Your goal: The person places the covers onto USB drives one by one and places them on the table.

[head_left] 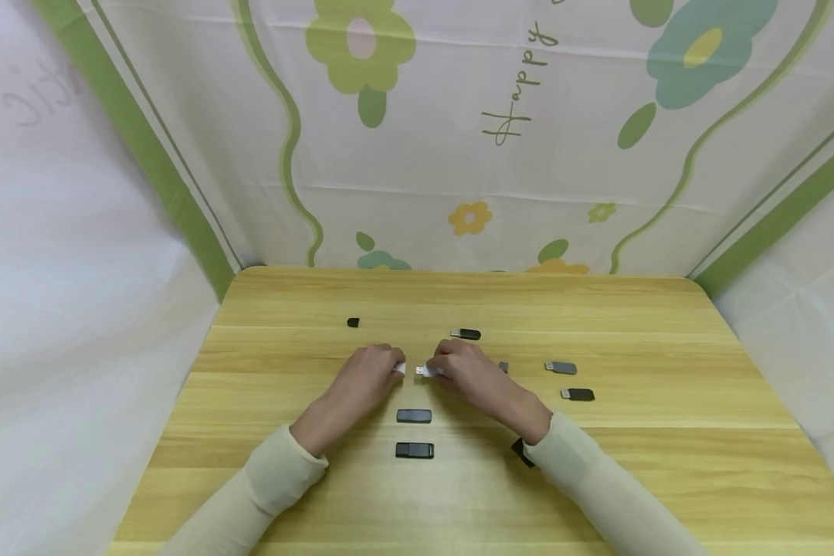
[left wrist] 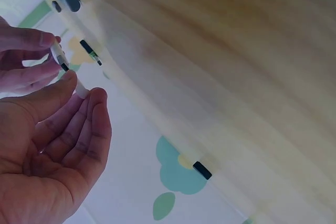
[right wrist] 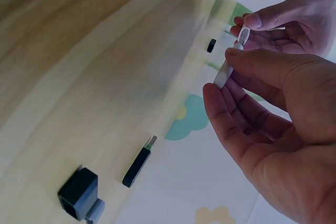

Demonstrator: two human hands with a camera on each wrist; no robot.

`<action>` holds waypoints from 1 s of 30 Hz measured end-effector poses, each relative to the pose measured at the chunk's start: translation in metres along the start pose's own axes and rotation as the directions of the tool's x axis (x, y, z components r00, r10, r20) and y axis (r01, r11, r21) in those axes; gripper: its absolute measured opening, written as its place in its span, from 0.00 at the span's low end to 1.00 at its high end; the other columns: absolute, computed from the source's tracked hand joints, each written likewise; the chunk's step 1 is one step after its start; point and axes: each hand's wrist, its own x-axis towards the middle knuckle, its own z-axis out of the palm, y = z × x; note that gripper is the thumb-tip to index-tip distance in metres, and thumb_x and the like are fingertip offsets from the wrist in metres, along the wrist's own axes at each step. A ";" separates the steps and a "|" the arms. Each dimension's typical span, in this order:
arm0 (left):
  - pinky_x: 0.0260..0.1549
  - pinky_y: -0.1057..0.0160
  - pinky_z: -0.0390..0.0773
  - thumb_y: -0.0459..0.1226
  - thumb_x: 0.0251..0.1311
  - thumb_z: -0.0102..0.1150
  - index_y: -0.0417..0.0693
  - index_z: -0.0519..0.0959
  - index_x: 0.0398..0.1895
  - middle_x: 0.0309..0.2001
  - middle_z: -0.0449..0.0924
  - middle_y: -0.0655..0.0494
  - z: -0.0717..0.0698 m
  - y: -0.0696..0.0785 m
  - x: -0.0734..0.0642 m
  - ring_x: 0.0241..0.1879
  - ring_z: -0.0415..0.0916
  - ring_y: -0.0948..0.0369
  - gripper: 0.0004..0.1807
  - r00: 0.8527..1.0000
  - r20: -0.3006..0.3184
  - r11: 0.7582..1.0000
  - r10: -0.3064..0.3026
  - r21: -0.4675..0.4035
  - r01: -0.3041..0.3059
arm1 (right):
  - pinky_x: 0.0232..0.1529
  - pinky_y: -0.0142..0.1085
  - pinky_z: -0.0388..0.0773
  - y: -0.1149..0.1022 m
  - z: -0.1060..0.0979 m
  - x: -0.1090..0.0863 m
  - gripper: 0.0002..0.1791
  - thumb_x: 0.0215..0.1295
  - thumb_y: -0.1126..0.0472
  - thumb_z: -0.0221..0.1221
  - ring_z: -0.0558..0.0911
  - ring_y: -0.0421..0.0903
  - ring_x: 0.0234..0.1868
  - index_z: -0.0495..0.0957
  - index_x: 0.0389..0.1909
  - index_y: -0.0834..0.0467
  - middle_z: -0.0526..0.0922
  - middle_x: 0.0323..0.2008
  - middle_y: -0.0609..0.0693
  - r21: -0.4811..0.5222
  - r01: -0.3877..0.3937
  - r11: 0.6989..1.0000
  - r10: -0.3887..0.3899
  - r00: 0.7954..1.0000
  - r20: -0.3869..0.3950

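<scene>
Over the middle of the table, my right hand (head_left: 474, 377) pinches a white USB stick (head_left: 429, 371) between thumb and fingers. Its metal plug points left. Facing it, my left hand (head_left: 363, 380) pinches a small white cap (head_left: 400, 368). A narrow gap separates plug and cap in the head view. The right wrist view shows the white stick's body (right wrist: 224, 74) between thumb and fingertips, with the cap (right wrist: 244, 34) in line beyond it. From the left wrist, part of the cap (left wrist: 82, 91) shows past my thumb.
Two dark USB sticks (head_left: 414, 416) (head_left: 415, 450) lie in front of my hands. A black stick (head_left: 466, 334) and a black cap (head_left: 353, 322) lie behind. Grey (head_left: 561, 367) and black (head_left: 579, 394) sticks lie right. My right arm partly hides a dark object (head_left: 521, 453).
</scene>
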 end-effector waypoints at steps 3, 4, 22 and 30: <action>0.29 0.63 0.76 0.31 0.64 0.73 0.44 0.86 0.34 0.29 0.81 0.55 0.000 0.001 0.001 0.27 0.72 0.63 0.04 1.000 -0.004 1.000 0.004 -0.003 -0.004 | 0.41 0.36 0.85 -0.002 -0.001 0.001 0.07 0.63 0.69 0.73 0.85 0.45 0.40 0.90 0.42 0.61 0.86 0.38 0.52 0.005 0.006 1.000 -0.006 1.000 -0.006; 0.29 0.63 0.76 0.31 0.64 0.73 0.43 0.86 0.34 0.29 0.82 0.55 0.000 0.002 0.001 0.27 0.72 0.63 0.03 1.000 -0.005 1.000 0.007 -0.006 -0.007 | 0.40 0.35 0.85 -0.002 -0.001 0.001 0.07 0.63 0.69 0.73 0.85 0.45 0.40 0.90 0.42 0.61 0.86 0.38 0.52 0.005 0.008 1.000 -0.007 1.000 -0.008; 0.29 0.64 0.75 0.31 0.65 0.72 0.39 0.87 0.36 0.31 0.83 0.54 0.000 0.008 0.002 0.27 0.70 0.63 0.03 1.000 -0.003 0.999 0.019 -0.041 -0.019 | 0.38 0.31 0.84 -0.006 -0.002 0.004 0.07 0.62 0.69 0.74 0.85 0.44 0.39 0.90 0.41 0.62 0.87 0.37 0.53 0.000 0.038 0.999 -0.038 0.999 -0.024; 0.29 0.64 0.74 0.31 0.65 0.72 0.41 0.87 0.36 0.30 0.83 0.54 0.000 0.009 0.002 0.27 0.70 0.63 0.03 1.000 0.001 0.999 0.020 -0.043 -0.020 | 0.39 0.32 0.84 -0.009 -0.003 0.004 0.08 0.63 0.70 0.74 0.85 0.43 0.39 0.90 0.42 0.61 0.87 0.38 0.51 0.005 0.033 0.999 -0.033 0.999 -0.019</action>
